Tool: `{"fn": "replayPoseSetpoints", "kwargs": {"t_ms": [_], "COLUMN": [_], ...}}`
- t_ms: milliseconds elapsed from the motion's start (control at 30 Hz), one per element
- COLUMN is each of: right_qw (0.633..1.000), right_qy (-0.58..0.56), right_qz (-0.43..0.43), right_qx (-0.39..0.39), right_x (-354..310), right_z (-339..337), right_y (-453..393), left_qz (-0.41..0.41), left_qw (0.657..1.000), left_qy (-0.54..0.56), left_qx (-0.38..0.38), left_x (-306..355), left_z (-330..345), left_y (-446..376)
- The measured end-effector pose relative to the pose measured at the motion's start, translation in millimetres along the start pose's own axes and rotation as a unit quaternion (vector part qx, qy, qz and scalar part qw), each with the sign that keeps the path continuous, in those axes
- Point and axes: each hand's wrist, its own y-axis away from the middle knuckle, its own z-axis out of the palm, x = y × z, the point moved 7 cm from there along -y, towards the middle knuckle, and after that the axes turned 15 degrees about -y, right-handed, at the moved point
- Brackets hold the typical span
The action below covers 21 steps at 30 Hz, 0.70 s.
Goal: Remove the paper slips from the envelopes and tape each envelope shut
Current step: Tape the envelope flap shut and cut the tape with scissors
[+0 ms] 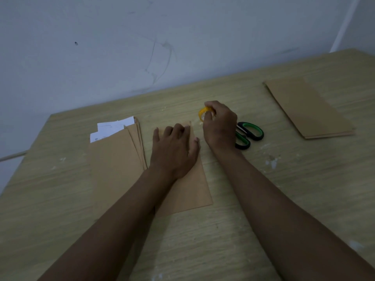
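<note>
Two bare hands work at the middle of a light wood-grain tabletop [233,209]. The left hand [174,151] lies flat, fingers spread, pressing down one brown paper envelope [192,189] at the centre of the frame. The right hand [220,126], just right of it, pinches one small yellow roll of clear tape [203,114] in curled fingers above the envelope's far end. One pair of black-and-green-handled scissors [250,134] lies just beside the right wrist. At centre left sits one fanned stack of brown envelopes [117,157], their number uncertain, with white paper slips [113,127] sticking out of the far ends. At upper right lies a second, neat stack of brown envelopes [308,110].
</note>
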Motion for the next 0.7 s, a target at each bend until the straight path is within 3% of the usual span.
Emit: {"fn": "replayPoseSetpoints", "kwargs": {"t_ms": [367,700], "right_qw": [1.000,0.999], "right_qy": [-0.016,-0.015], "right_qz": [-0.014,-0.014], "right_qx": [-0.018,-0.030], "right_x": [0,2], "right_z": [5,7], "right_y": [-3,-5], "left_qz": [-0.034,-0.002], "left_qw": [0.999,0.998], "left_qy": [0.007,0.043], "left_qx": [0.014,0.054], "left_x": [1,0], "left_z": [-7,-4], "left_y": [-11,-9]}}
